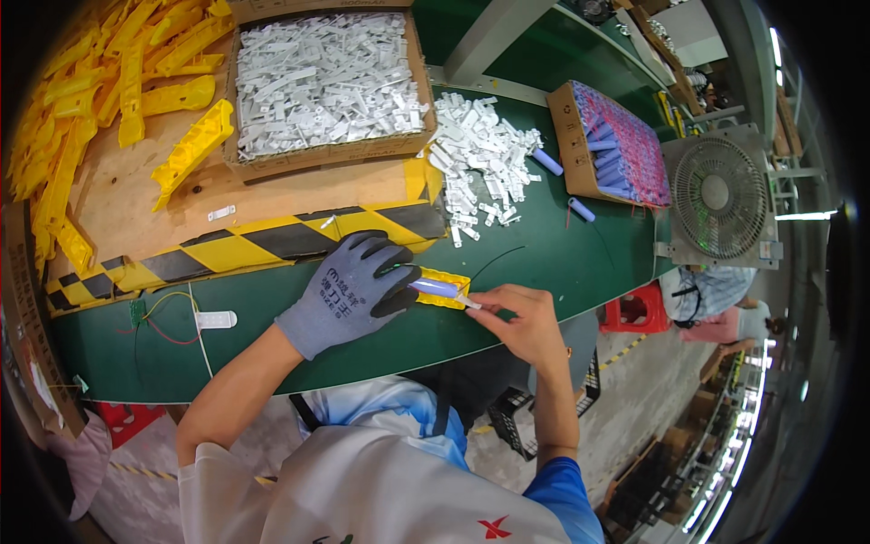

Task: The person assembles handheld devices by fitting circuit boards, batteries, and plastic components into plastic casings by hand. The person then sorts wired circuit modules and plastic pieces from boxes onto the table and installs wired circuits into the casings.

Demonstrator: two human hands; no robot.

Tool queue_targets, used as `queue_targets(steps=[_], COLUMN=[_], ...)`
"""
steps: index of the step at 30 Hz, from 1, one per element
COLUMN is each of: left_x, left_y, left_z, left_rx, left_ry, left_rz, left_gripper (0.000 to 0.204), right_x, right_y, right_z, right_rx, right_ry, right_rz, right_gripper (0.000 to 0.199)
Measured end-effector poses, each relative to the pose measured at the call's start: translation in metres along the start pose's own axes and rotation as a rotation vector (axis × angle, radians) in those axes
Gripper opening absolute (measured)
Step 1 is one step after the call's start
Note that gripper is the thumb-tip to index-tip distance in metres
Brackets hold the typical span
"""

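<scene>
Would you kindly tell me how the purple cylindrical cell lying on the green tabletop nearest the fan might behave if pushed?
The purple cylindrical cell would probably roll if nudged sideways, since its round side rests on the flat tabletop. Its smooth-looking surface suggests it may slide if pushed endwise.

Well to the right of the right hand (521, 319) stands a grey fan (716, 192); lower, on that hand's same side, are a red stool (637, 310) and another person's pale blue clothing (729, 283); below the hand, a black crate (509, 426) and grey floor (625, 390)
</scene>
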State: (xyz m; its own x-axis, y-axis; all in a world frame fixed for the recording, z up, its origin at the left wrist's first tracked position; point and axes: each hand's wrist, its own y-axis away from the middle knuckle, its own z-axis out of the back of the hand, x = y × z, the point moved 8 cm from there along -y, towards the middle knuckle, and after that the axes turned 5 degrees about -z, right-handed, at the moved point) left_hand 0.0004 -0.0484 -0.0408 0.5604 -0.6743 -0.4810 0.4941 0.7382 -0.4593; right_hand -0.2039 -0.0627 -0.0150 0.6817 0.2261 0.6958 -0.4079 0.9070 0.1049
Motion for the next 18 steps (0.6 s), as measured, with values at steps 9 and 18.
queue_targets(steps=[9, 18], left_x=[0.001, 0.002], left_y=[0.001, 0.001], left_z=[-0.001, -0.006], left_rx=[-0.018, 0.0], left_ry=[0.014, 0.038], left_rz=[-0.008, -0.002], left_gripper=[0.031, 0.032], right_x=[0.022, 0.014], right_y=[-0.03, -0.057], right_z=[0.006, -0.011], right_rx=[0.283, 0.555], right_ry=[0.23, 0.305], right_rz=[0.054, 0.02], right_gripper=[0.014, 0.017])
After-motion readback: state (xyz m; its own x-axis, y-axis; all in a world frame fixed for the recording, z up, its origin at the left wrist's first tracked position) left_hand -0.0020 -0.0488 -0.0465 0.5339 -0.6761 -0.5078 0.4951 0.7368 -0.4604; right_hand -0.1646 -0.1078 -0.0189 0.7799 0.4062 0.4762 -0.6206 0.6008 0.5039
